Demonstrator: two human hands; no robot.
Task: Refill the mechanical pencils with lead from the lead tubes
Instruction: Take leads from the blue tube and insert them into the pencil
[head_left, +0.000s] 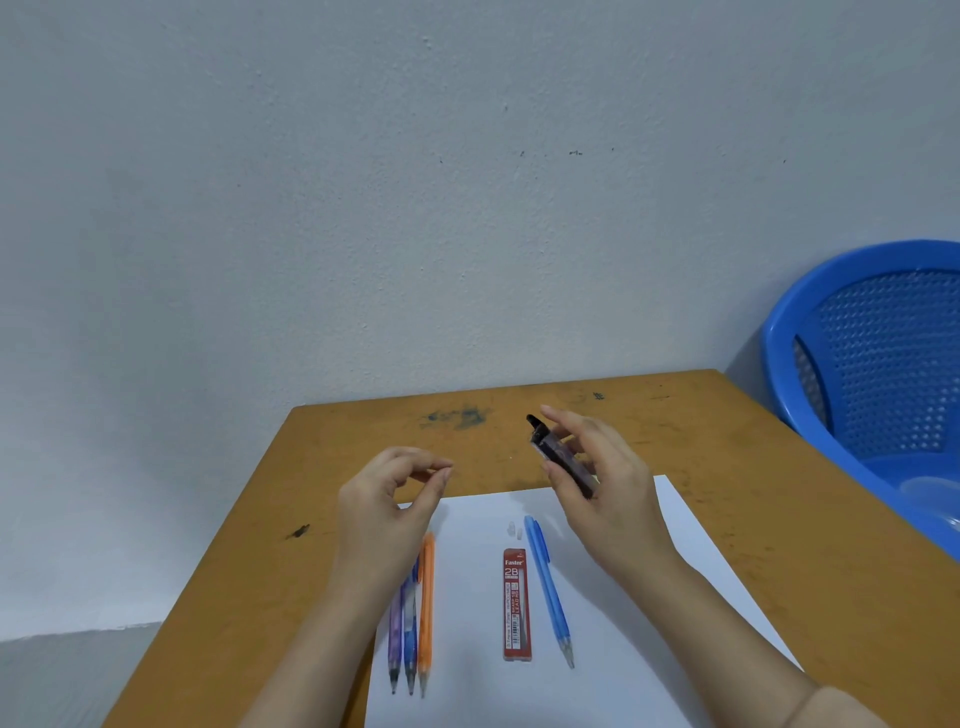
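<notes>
My right hand (608, 478) holds a dark lead tube (558, 454) tilted above the white paper (649, 623), its black cap end pointing up and left. My left hand (395, 499) hovers to the left with thumb and forefinger pinched together; whether a lead sits between them I cannot tell. A red lead tube (517, 605) lies on the paper. Beside it on the right lies a light blue mechanical pencil (548, 587), with a small clear cap and eraser (514, 529) near its top. Purple (396, 634), blue (410, 639) and orange (427, 608) pencils lie side by side under my left wrist.
The paper lies on a brown wooden table (727, 457) pushed against a grey wall. A blue perforated plastic basket (883, 364) stands at the table's right edge.
</notes>
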